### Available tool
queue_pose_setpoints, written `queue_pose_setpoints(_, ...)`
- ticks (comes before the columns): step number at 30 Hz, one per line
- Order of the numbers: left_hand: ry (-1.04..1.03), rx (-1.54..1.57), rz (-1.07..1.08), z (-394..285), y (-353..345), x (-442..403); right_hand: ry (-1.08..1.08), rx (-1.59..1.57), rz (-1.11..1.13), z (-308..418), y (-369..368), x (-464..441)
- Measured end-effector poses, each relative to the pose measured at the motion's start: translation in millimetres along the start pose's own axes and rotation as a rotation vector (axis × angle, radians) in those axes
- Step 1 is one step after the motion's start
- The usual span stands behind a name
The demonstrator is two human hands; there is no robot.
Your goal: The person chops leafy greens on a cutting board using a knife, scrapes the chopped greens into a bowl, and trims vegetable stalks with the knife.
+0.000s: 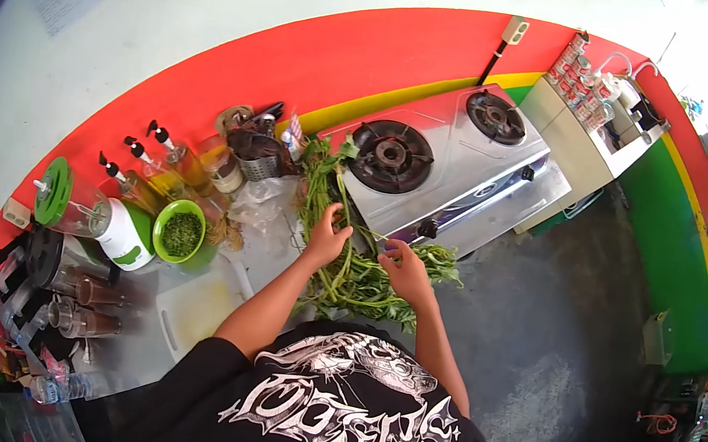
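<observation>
Nearest the camera is the person's black shirt (pixel 187 398), printed in white. Beyond it, both bare hands are over a loose heap of leafy green stalks (pixel 342 286), which lies on the worktop directly before the person, its upper end reaching up along the left edge of the stove. The left hand (pixel 328 241) is at the middle of the heap, fingers curled; whether they are clamped on a stalk cannot be told. The right hand (pixel 407 272) is just beside it, over the right part of the heap, fingers bent inward; a thin stem shows near the fingertips, but a grip on it cannot be confirmed. To the left lies a white cutting board (pixel 178 309). Further along stands a green bowl (pixel 180 235) containing chopped leaves, beside a white-and-green blender base (pixel 127 239). Pump bottles (pixel 164 179) stand behind the bowl. Beyond the heap is the two-burner stove (pixel 455 168), and past it stacked cans (pixel 573 66) on a counter against the red wall (pixel 259 58).
</observation>
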State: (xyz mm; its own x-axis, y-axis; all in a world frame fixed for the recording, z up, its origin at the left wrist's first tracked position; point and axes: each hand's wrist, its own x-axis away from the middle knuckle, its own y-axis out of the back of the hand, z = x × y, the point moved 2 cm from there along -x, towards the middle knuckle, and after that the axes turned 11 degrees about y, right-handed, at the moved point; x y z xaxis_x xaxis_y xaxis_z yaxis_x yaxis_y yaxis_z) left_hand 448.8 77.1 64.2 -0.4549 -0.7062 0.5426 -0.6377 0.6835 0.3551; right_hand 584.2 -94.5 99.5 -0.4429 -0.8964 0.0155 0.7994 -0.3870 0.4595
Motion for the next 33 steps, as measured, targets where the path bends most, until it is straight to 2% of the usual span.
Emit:
queue_pose_setpoints(5, 0.068, 0.103, -0.200, -1.4, -15.7, -21.3, -0.058, -0.130, -0.113, -25.3, 23.1, 12.6)
queue_pose_setpoints(9, 0.032, 0.236, -0.163, -6.6, -6.2, -14.1, -0.083, -0.184, -0.174, -29.4, 28.6, 16.5)
queue_pose_setpoints(11, -0.079, 0.326, 0.007, -15.6, 6.8, 4.0, -0.074, -0.204, -0.185, -18.5, 24.1, 14.7)
queue_pose_setpoints(12, -0.172, 0.414, 0.007, -18.2, 10.3, 16.5, -0.071, -0.239, -0.189, -11.1, 20.5, 13.2)
queue_pose_setpoints(13, -0.165, 0.423, -0.008, -18.8, 18.0, 29.0, -0.067, -0.274, -0.190, -1.2, 16.7, 11.5)
queue_pose_setpoints(15, -0.282, 0.357, 0.057, -23.9, 36.3, 56.4, -0.005, -0.277, -0.151, 19.0, 4.8, 6.2)
queue_pose_setpoints(19, -0.362, 0.485, 0.065, -13.7, 78.1, 107.2, 0.103, -0.440, -0.034, 63.9, -37.3, -6.9)
queue_pose_setpoints(22, -0.420, 0.519, -0.080, 7.3, 125.3, 141.4, 0.229, -0.473, 0.093, 102.1, -81.6, -9.5)
queue_pose_setpoints(25, -0.448, 0.613, -0.229, 29.4, 178.0, 189.2, 0.256, -0.499, 0.220, 125.1, -133.1, -0.3)
queue_pose_setpoints(27, -0.553, 0.617, -0.359, 48.4, 215.7, 222.0, 0.223, -0.530, 0.259, 137.7, -165.7, 9.2)
queue_pose_setpoints(29, -0.575, 0.627, -0.491, 63.6, 240.3, 258.4, 0.200, -0.442, 0.299, 145.6, -197.3, 19.0)
queue_pose_setpoints(32, -0.514, 0.508, -0.600, 117.1, 266.8, 289.6, 0.224, -0.386, 0.349, 143.8, -245.9, 33.6)
queue_pose_setpoints(33, -0.403, 0.402, -0.637, 133.2, 271.5, 298.3, 0.247, -0.314, 0.367, 136.8, -261.7, 37.8)
